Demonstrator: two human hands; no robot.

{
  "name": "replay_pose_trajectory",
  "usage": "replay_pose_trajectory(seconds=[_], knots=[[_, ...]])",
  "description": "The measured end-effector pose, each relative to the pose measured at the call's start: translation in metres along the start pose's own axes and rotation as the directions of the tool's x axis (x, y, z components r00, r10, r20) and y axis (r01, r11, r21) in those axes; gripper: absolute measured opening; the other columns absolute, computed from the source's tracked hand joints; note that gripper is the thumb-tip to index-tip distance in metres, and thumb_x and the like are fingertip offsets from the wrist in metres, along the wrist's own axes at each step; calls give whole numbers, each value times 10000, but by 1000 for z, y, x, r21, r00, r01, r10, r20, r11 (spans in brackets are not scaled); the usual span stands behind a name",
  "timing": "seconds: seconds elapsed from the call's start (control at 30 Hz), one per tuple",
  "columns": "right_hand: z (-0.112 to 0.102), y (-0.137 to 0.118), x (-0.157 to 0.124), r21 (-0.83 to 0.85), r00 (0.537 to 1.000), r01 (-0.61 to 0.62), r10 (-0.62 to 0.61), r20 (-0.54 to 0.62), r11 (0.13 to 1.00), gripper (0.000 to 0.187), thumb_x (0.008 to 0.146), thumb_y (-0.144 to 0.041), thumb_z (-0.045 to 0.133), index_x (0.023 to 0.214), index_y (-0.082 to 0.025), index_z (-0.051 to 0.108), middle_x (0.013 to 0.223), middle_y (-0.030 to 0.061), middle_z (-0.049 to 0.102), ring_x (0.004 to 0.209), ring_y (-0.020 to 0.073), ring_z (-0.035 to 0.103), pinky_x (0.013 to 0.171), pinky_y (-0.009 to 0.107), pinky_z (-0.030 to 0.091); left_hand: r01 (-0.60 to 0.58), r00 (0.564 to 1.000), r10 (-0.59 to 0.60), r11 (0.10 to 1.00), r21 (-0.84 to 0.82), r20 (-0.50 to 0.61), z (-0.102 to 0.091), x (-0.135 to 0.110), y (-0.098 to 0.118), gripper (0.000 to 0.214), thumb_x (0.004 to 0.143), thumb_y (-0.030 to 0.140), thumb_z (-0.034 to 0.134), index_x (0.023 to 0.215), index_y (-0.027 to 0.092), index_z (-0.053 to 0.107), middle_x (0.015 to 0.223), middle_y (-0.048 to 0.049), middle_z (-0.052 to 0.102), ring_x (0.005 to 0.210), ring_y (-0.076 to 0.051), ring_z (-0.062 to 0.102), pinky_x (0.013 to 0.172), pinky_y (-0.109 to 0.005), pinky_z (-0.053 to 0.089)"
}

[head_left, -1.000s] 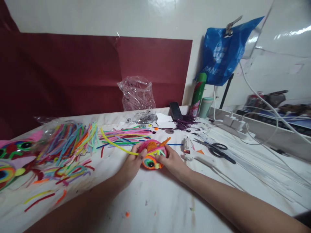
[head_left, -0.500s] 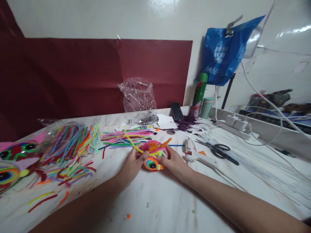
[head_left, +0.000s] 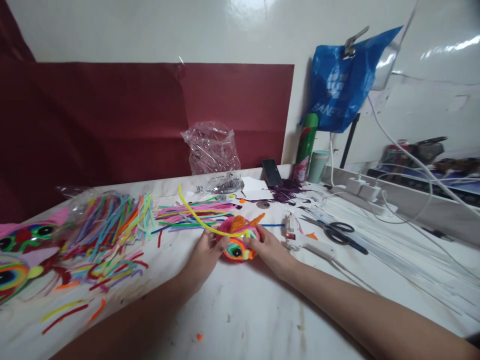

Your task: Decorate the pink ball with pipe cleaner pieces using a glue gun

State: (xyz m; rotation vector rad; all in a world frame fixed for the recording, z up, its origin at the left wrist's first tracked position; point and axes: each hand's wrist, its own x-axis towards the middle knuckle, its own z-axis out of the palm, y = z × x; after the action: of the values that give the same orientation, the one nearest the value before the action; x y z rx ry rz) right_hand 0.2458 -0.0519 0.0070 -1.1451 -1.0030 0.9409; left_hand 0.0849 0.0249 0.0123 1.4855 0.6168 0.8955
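Observation:
A small round pipe-cleaner figure (head_left: 237, 241), pink and orange with a big eye, rests on the white table (head_left: 262, 310). My left hand (head_left: 204, 252) grips its left side, fingers closed on it. My right hand (head_left: 267, 248) holds its right side, thumb pressed against the front. A long yellow pipe cleaner (head_left: 195, 212) runs from the figure's top up and to the left, past my left hand. An orange tip sticks out at the figure's upper right.
Heaps of coloured pipe cleaners (head_left: 108, 225) lie to the left, with finished eye figures (head_left: 22, 250) at the far left. A white glue gun (head_left: 296, 235) and scissors (head_left: 335, 232) lie to the right, among white cables. A plastic bag (head_left: 212, 147), a phone and cans stand at the back.
The free end of the yellow pipe cleaner has swung upward and over the figure. Both hands have stayed on the figure with little movement.

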Motion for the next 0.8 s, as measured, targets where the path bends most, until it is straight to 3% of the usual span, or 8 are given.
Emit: replay_pose_trajectory(seconds=[0.17, 0.27, 0.37, 0.6, 0.7, 0.8], knots=[[0, 0, 1, 12, 1000, -7, 7, -16, 1000, 425, 705, -320, 683, 1085, -172, 565, 1060, 71, 690, 947, 249, 646, 858, 379, 510, 33, 991, -26, 998, 49, -133, 6, -4, 5, 655, 648, 403, 759, 1183, 187, 450, 1220, -141, 585, 1055, -270, 611, 869, -392, 507], [0, 0, 1, 26, 1000, -13, 13, -17, 1000, 425, 699, -329, 691, 1073, -169, 569, 1051, 76, 694, 951, 256, 645, 861, 385, 509, 0, 983, 22, 993, 120, -184, 8, -6, 8, 647, 616, 349, 777, 1162, 207, 461, 1274, -128, 535, 1060, -275, 604, 862, -393, 513], [-1, 1, 2, 51, 1000, -4, 4, -1, 999, 416, 704, -327, 695, 1067, -170, 565, 1061, 79, 692, 958, 255, 645, 860, 380, 508, -37, 983, 67, 984, 172, -173, 7, -6, 9, 588, 625, 342, 769, 1124, 198, 492, 1291, -133, 517, 1099, -286, 580, 877, -386, 506], [2, -1, -1, 173, 997, -20, 7, 77, 985, 395, 705, -354, 707, 1037, -176, 588, 1071, 79, 698, 979, 246, 648, 876, 368, 500, 18, 1000, -18, 1000, -21, 24, 4, -5, 7, 698, 671, 324, 755, 1277, 215, 426, 1281, -109, 578, 1129, -259, 582, 900, -337, 499], [4, -4, -2, 205, 994, -61, 40, 105, 977, 400, 687, -386, 735, 999, -169, 609, 1063, 94, 702, 970, 250, 654, 882, 378, 494, 35, 999, -34, 999, -27, 13, 5, -5, 9, 660, 663, 334, 763, 1229, 207, 447, 1224, -103, 617, 1067, -253, 617, 861, -334, 512], [5, -4, -2, 222, 992, -90, 69, 102, 971, 412, 693, -422, 737, 990, -161, 619, 1049, 102, 705, 974, 248, 654, 911, 392, 474, 1, 998, -3, 999, -32, -67, 8, -6, 11, 565, 660, 373, 763, 1118, 192, 487, 1168, -106, 637, 1023, -241, 630, 837, -330, 510]])
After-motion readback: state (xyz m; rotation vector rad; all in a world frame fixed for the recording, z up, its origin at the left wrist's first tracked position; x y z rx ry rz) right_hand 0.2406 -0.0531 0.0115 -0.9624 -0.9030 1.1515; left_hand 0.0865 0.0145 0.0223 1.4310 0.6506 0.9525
